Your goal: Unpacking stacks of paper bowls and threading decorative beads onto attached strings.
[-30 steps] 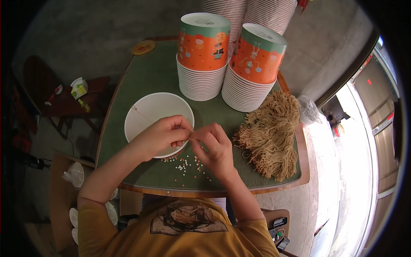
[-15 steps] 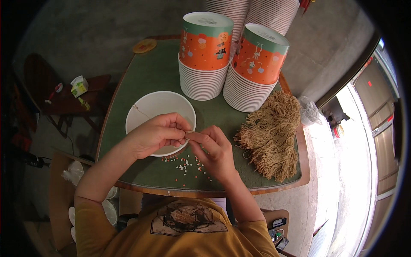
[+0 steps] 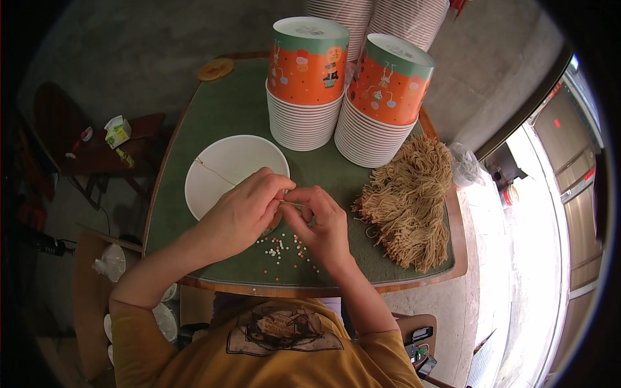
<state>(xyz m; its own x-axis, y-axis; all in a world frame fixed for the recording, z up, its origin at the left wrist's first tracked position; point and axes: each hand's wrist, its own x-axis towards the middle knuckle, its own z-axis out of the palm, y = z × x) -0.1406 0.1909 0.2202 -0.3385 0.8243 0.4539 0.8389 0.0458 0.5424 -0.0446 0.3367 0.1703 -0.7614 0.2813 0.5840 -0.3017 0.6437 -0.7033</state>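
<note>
My left hand [image 3: 244, 205] is closed in a pinch over the near right rim of a white round tub [image 3: 206, 184]. A thin tan string [image 3: 215, 172] lies across the tub's opening and runs to this hand. My right hand [image 3: 320, 223] meets it from the right, thumb and forefinger pinching the string where it passes between both hands. The left fingertips are partly hidden behind the hand. Small white and orange beads [image 3: 278, 249] lie scattered on the green tabletop [image 3: 217, 262] just below my hands.
A heap of tan strings [image 3: 414, 207] lies at the right. Behind stand two stacks of paper tubs [image 3: 304, 119], [image 3: 372, 139], the top ones orange and green, with more stacks beyond. A round yellow disc [image 3: 215, 69] sits at the far left corner; a wooden chair [image 3: 139, 126] stands left.
My left hand has turned, its back now facing up more. The right fingers have shifted slightly, and the string between the hands shows more. The whole view has moved a little.
</note>
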